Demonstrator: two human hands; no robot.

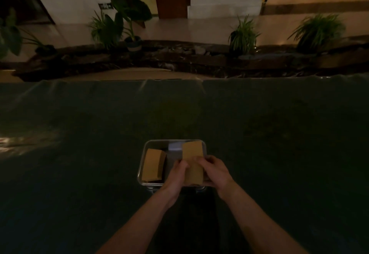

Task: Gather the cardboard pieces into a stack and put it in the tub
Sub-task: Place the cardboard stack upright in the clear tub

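A shiny metal tub (148, 143) sits on the dark green table, near its front middle. Inside it on the left lies a stack of tan cardboard pieces (153, 164). A second cardboard stack (192, 150) stands in the right half of the tub, tilted slightly, its lower part hidden by my fingers. My left hand (176, 173) grips its left edge and my right hand (214, 170) grips its right edge, both over the tub's near right corner.
The dark green table cover (279, 133) stretches wide on all sides of the tub. Beyond the far edge runs a low rock bed with potted plants (242, 35) and a tiled floor.
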